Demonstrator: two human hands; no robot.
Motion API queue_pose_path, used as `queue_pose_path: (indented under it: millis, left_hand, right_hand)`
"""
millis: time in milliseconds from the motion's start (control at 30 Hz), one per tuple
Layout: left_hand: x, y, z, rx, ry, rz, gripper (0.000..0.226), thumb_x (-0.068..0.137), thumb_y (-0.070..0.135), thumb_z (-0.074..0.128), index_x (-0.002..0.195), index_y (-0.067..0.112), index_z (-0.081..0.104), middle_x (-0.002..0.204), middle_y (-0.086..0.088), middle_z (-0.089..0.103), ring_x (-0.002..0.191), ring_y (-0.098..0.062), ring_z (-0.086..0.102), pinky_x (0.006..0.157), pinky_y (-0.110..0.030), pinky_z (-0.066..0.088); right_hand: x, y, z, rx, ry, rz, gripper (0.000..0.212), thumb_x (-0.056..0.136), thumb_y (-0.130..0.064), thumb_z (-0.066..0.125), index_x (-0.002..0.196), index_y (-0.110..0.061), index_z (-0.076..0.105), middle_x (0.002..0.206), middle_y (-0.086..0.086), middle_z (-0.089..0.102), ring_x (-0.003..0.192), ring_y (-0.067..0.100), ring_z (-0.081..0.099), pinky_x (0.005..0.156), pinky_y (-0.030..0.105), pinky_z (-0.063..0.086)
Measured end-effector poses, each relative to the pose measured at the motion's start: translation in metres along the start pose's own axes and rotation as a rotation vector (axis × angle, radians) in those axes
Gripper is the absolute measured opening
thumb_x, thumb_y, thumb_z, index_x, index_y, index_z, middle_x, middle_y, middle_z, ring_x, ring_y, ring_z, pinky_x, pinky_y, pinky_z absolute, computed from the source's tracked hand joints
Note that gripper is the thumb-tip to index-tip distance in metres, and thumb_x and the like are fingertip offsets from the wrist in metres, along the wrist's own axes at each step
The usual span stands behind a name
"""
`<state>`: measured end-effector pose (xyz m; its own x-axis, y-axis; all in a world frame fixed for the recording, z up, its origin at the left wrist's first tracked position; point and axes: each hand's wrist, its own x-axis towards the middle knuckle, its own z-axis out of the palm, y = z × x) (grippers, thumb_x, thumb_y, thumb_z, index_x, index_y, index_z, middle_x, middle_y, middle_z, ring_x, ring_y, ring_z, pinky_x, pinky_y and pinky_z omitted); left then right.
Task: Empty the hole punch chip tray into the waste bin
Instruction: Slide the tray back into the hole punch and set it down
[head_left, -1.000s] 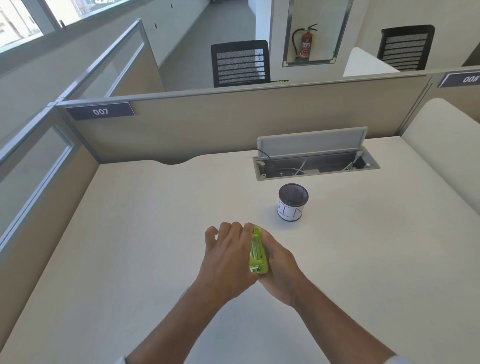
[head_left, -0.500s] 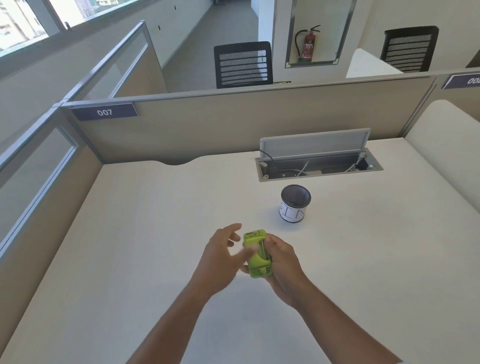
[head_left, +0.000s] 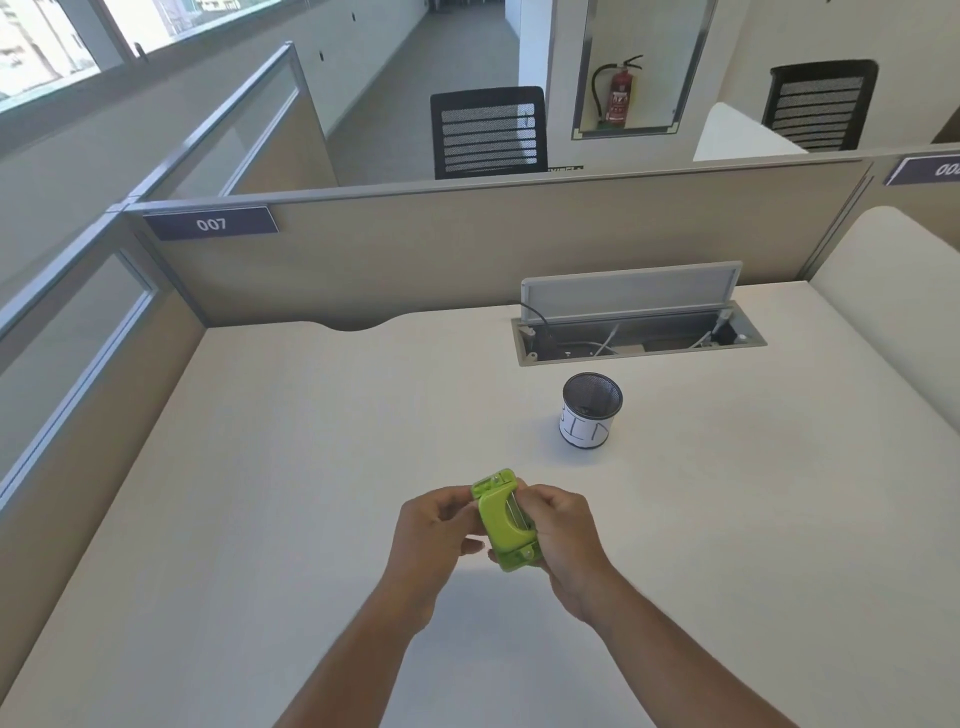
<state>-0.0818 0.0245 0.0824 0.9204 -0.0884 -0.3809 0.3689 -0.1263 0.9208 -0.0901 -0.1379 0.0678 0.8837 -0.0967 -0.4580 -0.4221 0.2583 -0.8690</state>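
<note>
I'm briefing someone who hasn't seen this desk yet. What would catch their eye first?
The bright green hole punch, held above the near middle of the pale desk between the left hand and right hand. Beyond it to the right stands a small black mesh bin with a white label, just before an open cable hatch.

A lime-green hole punch (head_left: 506, 522) is held on edge above the desk, well short of the black mesh bin (head_left: 591, 410).

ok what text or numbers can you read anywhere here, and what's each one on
"007": white digits on the dark nameplate on the partition.
"00", cut off by the frame edge: the second nameplate at far right.
"BIN", hand-drawn and faint: the white label on the mesh cup.
Fire extinguisher label: too small to read.
Green hole punch: no readable text.
</note>
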Motion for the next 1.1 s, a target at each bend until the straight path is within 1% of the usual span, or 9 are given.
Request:
queue_pose_path:
  millis: [67, 133, 333, 400, 500, 667, 833, 1000, 1100]
  left_hand:
    - [0.003, -0.003, -0.001, -0.023, 0.016, -0.003, 0.023, 0.101, 0.013, 0.069, 0.101, 0.026, 0.088, 0.102, -0.01, 0.087, 0.094, -0.032, 0.084, 0.094, -0.053, 0.065]
    - [0.007, -0.006, -0.002, -0.053, 0.023, -0.004, 0.023, 0.102, 0.009, 0.068, 0.101, 0.021, 0.087, 0.105, -0.015, 0.086, 0.095, -0.037, 0.084, 0.093, -0.055, 0.067]
    - [0.013, -0.008, -0.009, -0.149, 0.02, -0.02, 0.029, 0.106, 0.006, 0.061, 0.099, 0.018, 0.086, 0.101, -0.019, 0.086, 0.089, -0.038, 0.085, 0.072, -0.037, 0.068]
    - [0.015, -0.008, -0.011, -0.173, 0.031, -0.025, 0.027, 0.106, 0.007, 0.062, 0.099, 0.015, 0.086, 0.099, -0.02, 0.086, 0.087, -0.037, 0.085, 0.069, -0.037, 0.068]
    - [0.016, -0.01, -0.012, -0.203, 0.036, -0.032, 0.024, 0.106, 0.007, 0.063, 0.099, 0.013, 0.086, 0.098, -0.021, 0.085, 0.086, -0.039, 0.085, 0.067, -0.039, 0.069]
    - [0.014, -0.014, -0.01, -0.232, 0.02, -0.053, 0.017, 0.105, 0.009, 0.065, 0.112, 0.008, 0.08, 0.099, -0.022, 0.085, 0.089, -0.041, 0.084, 0.071, -0.044, 0.07]
    - [0.01, -0.017, -0.007, -0.203, -0.117, -0.077, 0.023, 0.107, 0.009, 0.06, 0.125, 0.013, 0.074, 0.109, -0.02, 0.086, 0.101, -0.039, 0.084, 0.08, -0.044, 0.07]
    - [0.006, -0.026, -0.001, -0.232, -0.099, -0.093, 0.037, 0.086, 0.02, 0.077, 0.12, 0.007, 0.075, 0.107, -0.02, 0.086, 0.102, -0.039, 0.083, 0.088, -0.044, 0.069]
    - [0.006, -0.03, 0.0, -0.23, -0.071, -0.083, 0.033, 0.086, 0.016, 0.079, 0.117, 0.007, 0.076, 0.105, -0.021, 0.086, 0.1, -0.041, 0.083, 0.091, -0.048, 0.068]
  right_hand:
    - [0.001, 0.0, -0.001, -0.08, -0.003, -0.014, 0.032, 0.102, -0.026, 0.064, 0.079, -0.009, 0.079, 0.076, 0.012, 0.074, 0.063, 0.028, 0.071, 0.068, 0.055, 0.067]
    - [-0.001, -0.001, -0.003, -0.117, -0.036, -0.012, 0.03, 0.101, -0.026, 0.063, 0.081, -0.012, 0.08, 0.078, 0.01, 0.072, 0.065, 0.023, 0.069, 0.064, 0.046, 0.065]
    - [-0.012, -0.002, -0.019, -0.056, -0.226, 0.068, 0.03, 0.107, -0.019, 0.053, 0.108, -0.003, 0.079, 0.106, 0.028, 0.078, 0.082, 0.028, 0.075, 0.075, 0.047, 0.066]
    - [-0.016, 0.002, -0.024, -0.073, -0.251, 0.075, 0.029, 0.107, -0.017, 0.053, 0.111, 0.001, 0.077, 0.107, 0.029, 0.077, 0.079, 0.028, 0.072, 0.08, 0.047, 0.066]
    - [-0.018, 0.008, -0.028, -0.064, -0.235, 0.074, 0.028, 0.107, -0.014, 0.056, 0.111, 0.005, 0.075, 0.097, 0.022, 0.078, 0.077, 0.027, 0.072, 0.077, 0.043, 0.065]
    - [-0.014, 0.014, -0.028, -0.068, -0.139, 0.025, 0.024, 0.106, -0.01, 0.058, 0.1, 0.002, 0.078, 0.085, 0.018, 0.079, 0.071, 0.025, 0.074, 0.07, 0.039, 0.066]
    - [-0.012, 0.021, -0.029, -0.07, -0.087, -0.009, 0.025, 0.104, -0.012, 0.061, 0.093, -0.005, 0.082, 0.085, 0.02, 0.08, 0.073, 0.028, 0.076, 0.074, 0.042, 0.066]
    - [-0.012, 0.022, -0.029, -0.08, -0.089, -0.004, 0.023, 0.103, -0.013, 0.063, 0.092, -0.006, 0.082, 0.084, 0.015, 0.079, 0.073, 0.025, 0.074, 0.075, 0.044, 0.067]
    - [-0.012, 0.022, -0.029, -0.094, -0.095, 0.012, 0.022, 0.102, -0.014, 0.065, 0.092, -0.007, 0.082, 0.085, 0.014, 0.079, 0.073, 0.023, 0.073, 0.073, 0.043, 0.066]
